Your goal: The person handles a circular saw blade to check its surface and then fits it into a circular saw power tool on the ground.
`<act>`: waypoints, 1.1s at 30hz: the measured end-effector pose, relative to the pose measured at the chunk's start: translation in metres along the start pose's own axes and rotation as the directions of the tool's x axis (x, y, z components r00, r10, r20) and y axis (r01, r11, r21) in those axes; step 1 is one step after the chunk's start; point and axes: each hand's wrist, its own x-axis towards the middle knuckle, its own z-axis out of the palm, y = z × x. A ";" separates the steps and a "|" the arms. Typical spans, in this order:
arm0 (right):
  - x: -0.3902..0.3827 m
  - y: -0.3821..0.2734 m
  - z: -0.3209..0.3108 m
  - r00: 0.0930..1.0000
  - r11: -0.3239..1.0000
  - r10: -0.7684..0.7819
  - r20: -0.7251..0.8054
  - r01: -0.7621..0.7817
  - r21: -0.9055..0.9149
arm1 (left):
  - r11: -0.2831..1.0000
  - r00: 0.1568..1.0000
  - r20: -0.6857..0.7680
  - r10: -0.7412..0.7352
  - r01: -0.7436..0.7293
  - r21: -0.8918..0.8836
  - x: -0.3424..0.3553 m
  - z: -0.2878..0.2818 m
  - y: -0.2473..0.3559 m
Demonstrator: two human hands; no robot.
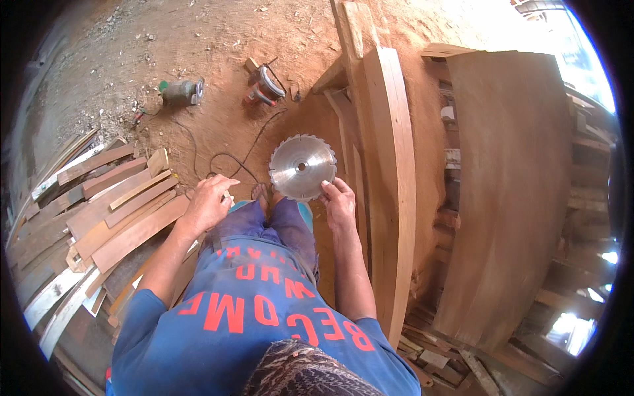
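A round, toothed circular saw blade with a hole at its centre is held by its lower right edge. My right hand pinches that edge between thumb and fingers, with the flat silver face turned up toward me. My left hand is to the left of the blade, apart from it, fingers stretched forward and nothing visible in them. Ahead on the ground lies a power saw with a dark guard and orange-red parts. A green, drum-shaped power tool rests to its left.
Cut boards are piled at my left. A long wooden beam runs along my right, resting on a timber support. Beyond it stands a wide brown slab. A dark cord loops over the sawdust near my feet.
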 end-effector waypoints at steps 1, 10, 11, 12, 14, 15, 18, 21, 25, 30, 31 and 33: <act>0.015 0.002 0.002 1.000 1.000 0.013 0.000 -0.013 -0.026 | 0.998 0.998 0.005 -0.058 0.058 -0.027 0.009 -0.001 -0.010; 0.159 0.028 0.011 0.983 0.806 -0.184 -0.021 0.138 -0.576 | 0.791 0.887 0.237 -0.396 0.461 -0.403 0.170 0.072 -0.138; 0.176 0.032 0.012 0.980 0.753 -0.200 -0.018 0.142 -0.642 | 0.764 0.881 0.233 -0.413 0.474 -0.439 0.199 0.086 -0.157; 0.191 0.032 0.015 0.979 0.680 -0.202 -0.039 0.111 -0.725 | 0.734 0.871 0.230 -0.433 0.489 -0.471 0.228 0.102 -0.177; 0.223 0.053 0.000 0.986 0.701 -0.154 -0.058 0.067 -0.710 | 0.617 0.833 0.257 -0.490 0.540 -0.573 0.287 0.126 -0.207; 0.243 0.065 -0.007 0.989 0.709 -0.132 -0.072 0.044 -0.703 | 0.520 0.803 0.286 -0.523 0.567 -0.639 0.321 0.139 -0.220; 0.294 0.096 -0.011 0.990 0.702 -0.132 -0.052 0.056 -0.710 | 0.367 0.759 0.275 -0.591 0.556 -0.745 0.425 0.184 -0.288; 0.341 0.133 -0.025 0.988 0.789 -0.153 -0.029 0.104 -0.606 | 0.493 0.749 0.168 -0.642 0.570 -0.657 0.534 0.220 -0.326; 0.398 0.170 -0.001 0.995 0.801 -0.097 -0.009 0.073 -0.594 | 0.574 0.673 -0.066 -0.736 0.570 -0.588 0.625 0.241 -0.425; 0.477 0.203 -0.040 0.945 0.800 -0.313 -0.093 0.210 -0.562 | 0.650 0.724 -0.073 -0.686 0.565 -0.508 0.682 0.268 -0.380; 0.493 0.211 -0.039 0.947 0.847 -0.303 -0.103 0.218 -0.484 | 0.656 0.717 -0.093 -0.691 0.568 -0.497 0.686 0.266 -0.394; 0.526 0.218 -0.027 0.953 0.918 -0.291 -0.089 0.251 -0.307 | 0.682 0.716 -0.172 -0.677 0.522 -0.512 0.689 0.264 -0.425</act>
